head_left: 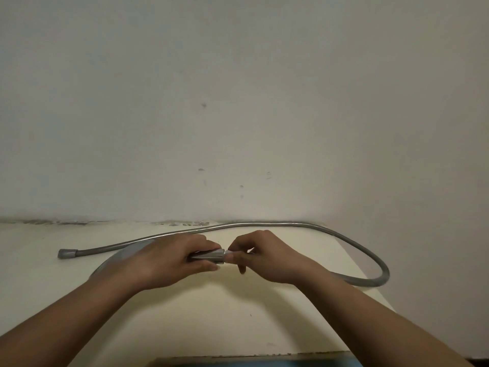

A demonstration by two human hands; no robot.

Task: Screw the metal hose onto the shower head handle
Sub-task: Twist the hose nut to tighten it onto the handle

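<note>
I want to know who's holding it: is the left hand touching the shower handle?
Touching. The head view shows the left hand wrapped around the shower head handle.

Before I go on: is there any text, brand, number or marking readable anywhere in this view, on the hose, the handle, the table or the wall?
None can be read.
Hose: plain metal, no marking shows; its free end nut is bare too.
Handle: mostly hidden by the left hand and right hand; no lettering on the part that shows.
Table: no print.
Wall: only small smudges, no writing.
</note>
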